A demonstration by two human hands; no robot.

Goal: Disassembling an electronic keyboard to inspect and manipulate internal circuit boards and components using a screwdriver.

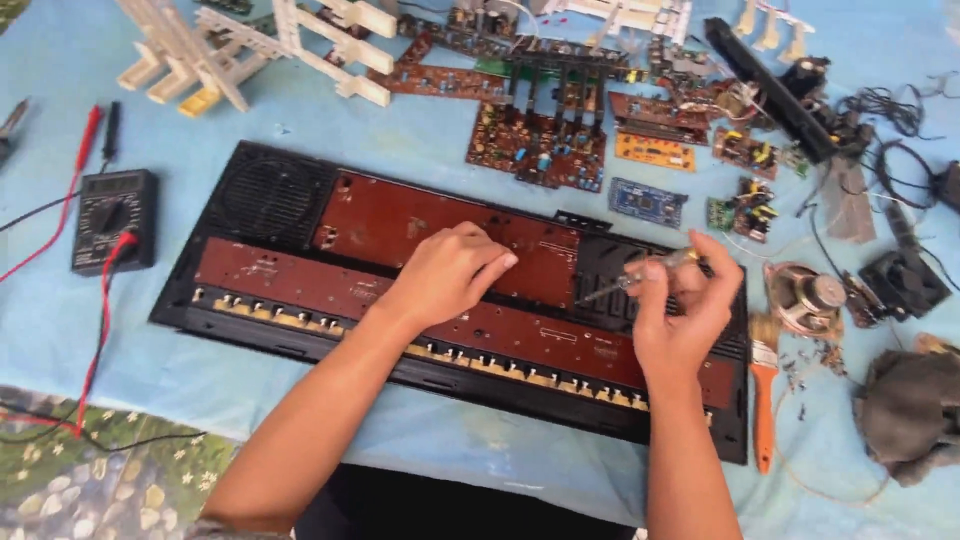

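Note:
A long black keyboard casing (pixel 250 325) lies open across the blue cloth, with reddish-brown circuit boards (pixel 400 215) inside and a round speaker grille (pixel 270 195) at its left end. My left hand (pixel 445 275) rests curled on the middle of the boards, fingertips touching the upper board. My right hand (pixel 680 305) is raised above the casing's right end and grips a small screwdriver (pixel 630 280) with a clear handle, tip pointing left and down toward the board.
A black multimeter (pixel 112 218) with red leads sits at the left. Loose circuit boards (pixel 535 140), white key strips (pixel 250 45), a small speaker (pixel 805 298), an orange-handled brush (pixel 764 390), a grey rag (pixel 910 410) and cables (pixel 890 110) crowd the far and right sides.

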